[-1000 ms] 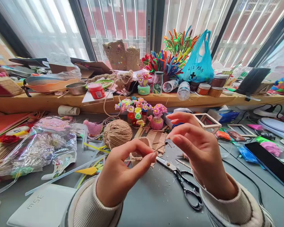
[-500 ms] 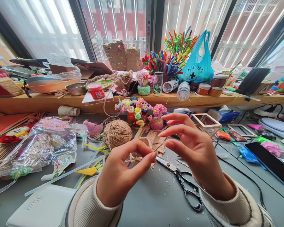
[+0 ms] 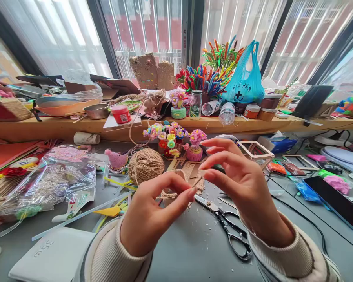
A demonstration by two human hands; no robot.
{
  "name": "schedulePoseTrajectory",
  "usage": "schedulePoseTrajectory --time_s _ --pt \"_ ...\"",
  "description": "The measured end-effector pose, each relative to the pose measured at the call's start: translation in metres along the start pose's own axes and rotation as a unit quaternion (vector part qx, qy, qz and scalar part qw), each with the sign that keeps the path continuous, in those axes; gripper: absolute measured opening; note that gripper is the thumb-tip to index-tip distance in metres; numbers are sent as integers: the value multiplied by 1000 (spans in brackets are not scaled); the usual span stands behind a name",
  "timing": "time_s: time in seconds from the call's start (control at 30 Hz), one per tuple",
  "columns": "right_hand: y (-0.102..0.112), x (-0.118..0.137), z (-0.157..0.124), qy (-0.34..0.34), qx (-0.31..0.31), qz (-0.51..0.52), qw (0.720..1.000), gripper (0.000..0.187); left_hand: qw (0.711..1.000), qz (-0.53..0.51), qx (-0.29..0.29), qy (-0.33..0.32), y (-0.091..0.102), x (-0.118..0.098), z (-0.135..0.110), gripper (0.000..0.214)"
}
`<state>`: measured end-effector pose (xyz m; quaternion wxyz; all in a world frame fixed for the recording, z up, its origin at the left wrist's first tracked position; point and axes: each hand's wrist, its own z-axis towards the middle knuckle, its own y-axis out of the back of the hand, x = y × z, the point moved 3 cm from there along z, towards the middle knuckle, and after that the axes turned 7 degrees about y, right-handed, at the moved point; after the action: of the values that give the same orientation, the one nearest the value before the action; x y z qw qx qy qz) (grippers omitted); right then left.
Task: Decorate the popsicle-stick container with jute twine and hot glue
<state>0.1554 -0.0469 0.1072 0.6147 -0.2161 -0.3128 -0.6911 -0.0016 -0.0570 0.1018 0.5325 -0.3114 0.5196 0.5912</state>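
Note:
My left hand pinches a small twine-wrapped craft piece between thumb and fingers, just above the grey table. My right hand hovers to its right with fingers spread, fingertips close to the loose twine end sticking out of the piece; whether it grips the strand I cannot tell. A ball of jute twine sits behind the left hand. Black-handled scissors lie on the table under the right hand.
Pipe-cleaner flower pots and a wooden stick frame stand behind the hands. A clear bag of craft bits lies at left, a white box at front left, a dark tablet at right. A cluttered wooden shelf runs along the window.
My right hand has drifted slightly left and closer to the left hand, fingers curling nearer the twine end. The left hand keeps its pinch in place.

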Motion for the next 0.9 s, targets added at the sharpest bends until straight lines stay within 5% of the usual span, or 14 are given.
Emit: schedulePoseTrajectory --time_s 0.23,0.4,0.6,0.77,0.9 --pt "6 -3 0 -8 -53 16 998 7 1000 6 4 2 1 2 1 13" --pt "1 -2 1 -16 6 5 1000 6 1000 22 4 4 1 1 1 15" --pt "5 -3 0 -10 -52 2 999 9 1000 25 3 2 1 -1 1 14" --pt "2 -2 1 -20 4 -9 1000 8 1000 26 9 3 1 -1 0 14" --pt "5 -3 0 -24 -42 7 999 13 1000 25 12 3 1 0 1 14"
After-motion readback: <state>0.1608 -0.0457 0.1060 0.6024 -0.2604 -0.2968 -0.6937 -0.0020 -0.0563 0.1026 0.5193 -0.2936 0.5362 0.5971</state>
